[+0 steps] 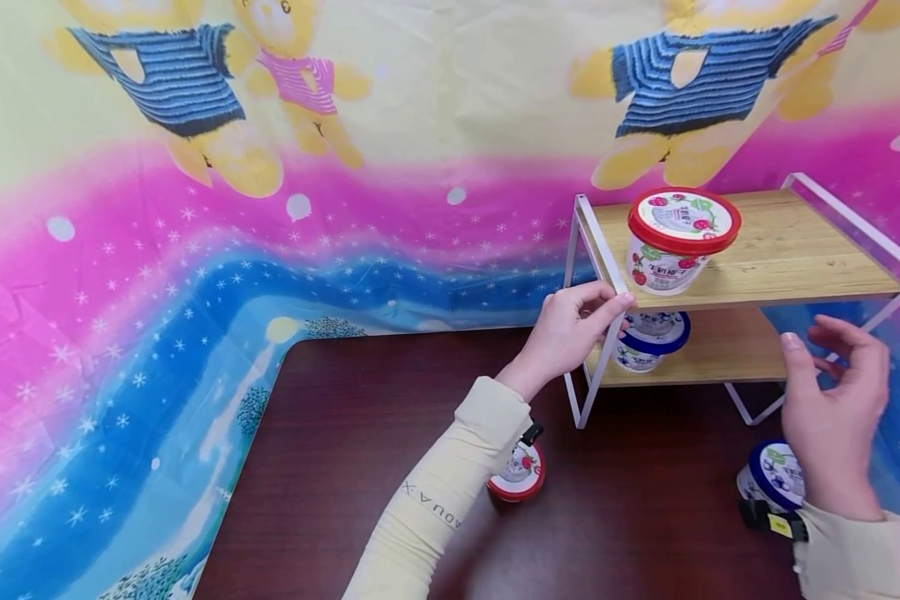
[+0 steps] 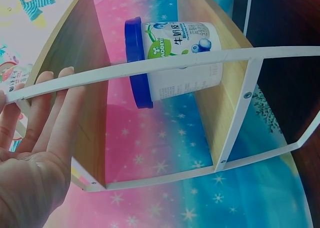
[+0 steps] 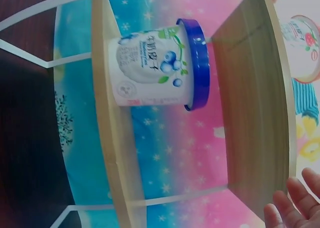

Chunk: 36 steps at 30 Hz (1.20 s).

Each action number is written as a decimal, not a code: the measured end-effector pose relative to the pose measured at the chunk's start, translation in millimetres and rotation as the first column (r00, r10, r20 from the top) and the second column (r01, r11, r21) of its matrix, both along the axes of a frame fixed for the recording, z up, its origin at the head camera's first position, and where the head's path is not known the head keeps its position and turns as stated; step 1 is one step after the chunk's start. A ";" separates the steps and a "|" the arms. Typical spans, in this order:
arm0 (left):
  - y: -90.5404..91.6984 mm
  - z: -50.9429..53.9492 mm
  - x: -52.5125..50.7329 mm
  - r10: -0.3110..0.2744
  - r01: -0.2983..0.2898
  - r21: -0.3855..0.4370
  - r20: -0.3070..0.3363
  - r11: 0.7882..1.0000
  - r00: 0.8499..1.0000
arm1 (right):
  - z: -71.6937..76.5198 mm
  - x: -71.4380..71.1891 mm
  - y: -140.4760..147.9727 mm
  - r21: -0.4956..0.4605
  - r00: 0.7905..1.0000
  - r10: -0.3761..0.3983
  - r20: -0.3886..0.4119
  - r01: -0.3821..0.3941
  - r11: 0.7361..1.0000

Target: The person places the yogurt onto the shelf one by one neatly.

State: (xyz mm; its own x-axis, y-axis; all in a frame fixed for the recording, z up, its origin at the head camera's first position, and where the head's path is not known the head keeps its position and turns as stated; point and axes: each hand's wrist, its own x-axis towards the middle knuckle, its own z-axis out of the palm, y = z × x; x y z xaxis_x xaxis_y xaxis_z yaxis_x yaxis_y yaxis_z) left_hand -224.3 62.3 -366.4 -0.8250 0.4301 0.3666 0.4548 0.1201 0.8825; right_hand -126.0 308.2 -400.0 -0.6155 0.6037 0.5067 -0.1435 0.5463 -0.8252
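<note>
A two-tier wood shelf rack (image 1: 810,242) with a white metal frame stands on the table. My left hand (image 1: 573,325) holds its front left upright near the top board, thumb in front and fingers behind. On the top board, close to that hand, sits a red-lidded tub (image 1: 663,267) with strawberry print. Below it, on the lower board, is a blue-lidded tub (image 2: 185,82) with blueberry print, partly behind the upright in the left wrist view. My right hand (image 1: 840,400) hovers in front of the rack's right side, fingers loosely bent, with nothing in it.
Another red-lidded tub (image 1: 521,475) stands on the dark table (image 1: 360,467), partly under my left forearm. A second blue-lidded tub (image 1: 768,471) is beside my right wrist, partly covered by it. Behind the table hangs a printed cloth (image 1: 420,208) with bears and snowflakes.
</note>
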 end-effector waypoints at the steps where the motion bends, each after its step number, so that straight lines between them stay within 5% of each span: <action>1: 0.1 0.0 0.0 -0.001 0.001 0.001 0.002 1.000 1.000 | -1.7 -0.1 0.1 0.004 1.000 0.014 -0.002 -0.014 1.000; 13: -0.8 -0.7 -0.1 -0.007 0.007 0.013 0.025 1.000 1.000 | -21.8 0.9 -8.3 0.040 0.984 0.168 0.068 -0.171 0.985; 19: -1.0 -1.1 -0.3 -0.016 0.015 0.025 0.036 1.000 0.999 | -30.2 2.4 -16.8 0.039 0.959 0.260 0.114 -0.266 0.963; 26: -1.3 -1.0 -0.3 -0.014 0.013 0.015 0.017 1.000 1.000 | -41.4 4.6 -26.2 0.085 0.904 0.381 0.192 -0.402 0.912; 36: -0.8 -1.8 -0.1 -0.001 0.000 0.008 0.005 1.000 1.000 | -61.8 1.6 -52.1 0.113 0.774 0.620 0.127 -0.632 0.767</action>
